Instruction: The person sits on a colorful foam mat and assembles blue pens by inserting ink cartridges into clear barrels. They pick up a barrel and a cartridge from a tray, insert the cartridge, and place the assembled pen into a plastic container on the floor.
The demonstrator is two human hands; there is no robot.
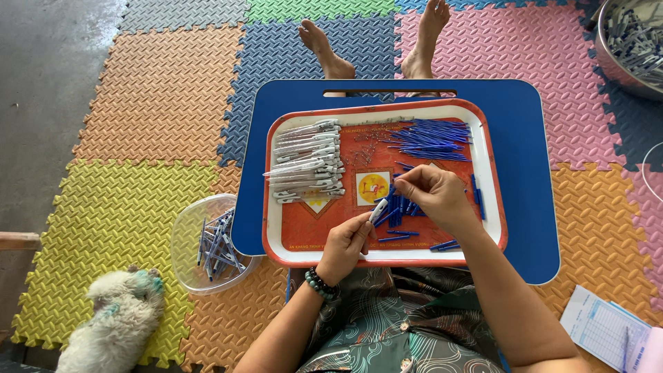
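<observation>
My left hand (343, 245) holds a white pen barrel (378, 210) near the front of a red tray (487, 173). My right hand (431, 195) is just beside it, fingers pinched on a thin blue piece above a small heap of blue pen parts (399, 207). A stack of white pen barrels (307, 162) lies at the tray's left. A bundle of thin blue refills (431, 139) lies at its back right. The tray rests on a blue lap table (525, 138).
A clear plastic bowl (207, 245) with finished pens sits on the foam mat at the left. A white dog (114, 321) lies at the lower left. A metal basin (632, 45) of pens stands at the top right. Papers (608, 331) lie at the lower right. My bare feet (376, 45) stretch past the table.
</observation>
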